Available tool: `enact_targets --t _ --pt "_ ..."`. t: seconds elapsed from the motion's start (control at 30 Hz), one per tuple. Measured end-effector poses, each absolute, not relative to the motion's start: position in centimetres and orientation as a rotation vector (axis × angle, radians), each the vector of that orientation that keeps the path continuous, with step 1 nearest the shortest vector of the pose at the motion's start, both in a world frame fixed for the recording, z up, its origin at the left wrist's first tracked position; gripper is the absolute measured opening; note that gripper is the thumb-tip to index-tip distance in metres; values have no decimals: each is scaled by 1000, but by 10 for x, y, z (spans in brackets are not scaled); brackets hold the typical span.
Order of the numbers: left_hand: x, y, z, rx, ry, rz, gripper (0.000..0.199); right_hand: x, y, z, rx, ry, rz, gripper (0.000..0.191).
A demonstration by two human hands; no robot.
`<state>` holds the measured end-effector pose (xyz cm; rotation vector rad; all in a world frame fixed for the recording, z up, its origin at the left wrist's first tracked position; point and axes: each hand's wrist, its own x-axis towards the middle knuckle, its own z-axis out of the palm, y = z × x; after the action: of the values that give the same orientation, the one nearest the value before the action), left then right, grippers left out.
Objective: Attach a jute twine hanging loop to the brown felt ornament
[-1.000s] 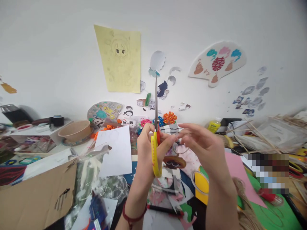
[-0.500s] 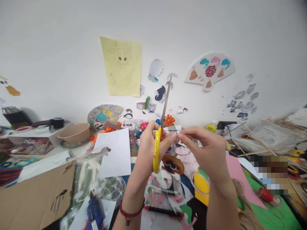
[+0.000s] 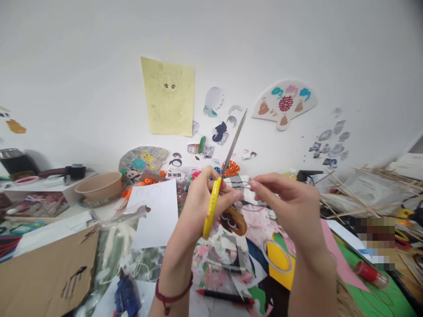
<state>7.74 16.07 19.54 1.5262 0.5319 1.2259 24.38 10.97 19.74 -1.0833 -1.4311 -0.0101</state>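
A pair of scissors [image 3: 214,207] with yellow handles rests in my left hand [image 3: 193,207], its blades pointing up and tilted right. The fingers of that hand are closed, with thumb and fingertips pinched together. Just below hangs a brown rounded piece [image 3: 237,221] with cartoon eyes; how it is attached is hidden. My right hand [image 3: 291,200] pinches a thin light cord [image 3: 245,185] between thumb and fingertip, which runs toward my left fingertips. Under both hands lies a heap of paper and cloth scraps [image 3: 218,259].
A black and red pen [image 3: 226,297] lies in front. At left are a cardboard sheet [image 3: 46,273], white paper [image 3: 155,215], a tan bowl [image 3: 99,187] and a blue glue gun [image 3: 127,295]. At right are a pale ring [image 3: 264,248], pink paper [image 3: 343,259] and a red spool [image 3: 370,274].
My hands have moved a little apart, leaving a visible stretch of cord between them. The scissors have tilted to the right, and the brown piece has shifted left.
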Motion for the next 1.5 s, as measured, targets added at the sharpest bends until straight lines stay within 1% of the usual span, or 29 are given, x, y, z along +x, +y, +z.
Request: enact_targets --t 0.17,0.33,0.43,0.6,0.7,0.8,0.87,0.97,1.13,1.3,1.5 --pt "68 158 198 1620 515 1201 37 246 106 198 -1084 -1587 -35 4" --pt "62 152 204 1703 534 1195 35 240 103 199 -1071 -1691 -144 14" --pt "58 153 204 1731 540 1190 33 237 102 200 -1057 -1717 -172 8" --pt "55 154 203 1760 525 1214 37 236 100 198 -1072 -1682 -147 8" --pt "57 156 202 1749 571 1377 41 236 100 197 -1064 -1583 -162 9" --pt "61 159 200 1708 626 1651 39 235 100 198 -1036 -1474 -154 10" --pt "61 161 197 1707 574 1737 37 234 101 199 -994 -1395 -117 10" --pt "60 165 193 1744 439 1665 41 234 101 199 -915 -1299 -49 8" --pt "60 169 189 1803 451 1445 44 234 101 198 -812 -1155 -19 10" --pt "65 171 187 1832 359 1431 42 233 101 199 -763 -1074 -52 13" --pt "69 173 182 1883 334 1393 34 232 104 199 -742 -1043 -47 14"
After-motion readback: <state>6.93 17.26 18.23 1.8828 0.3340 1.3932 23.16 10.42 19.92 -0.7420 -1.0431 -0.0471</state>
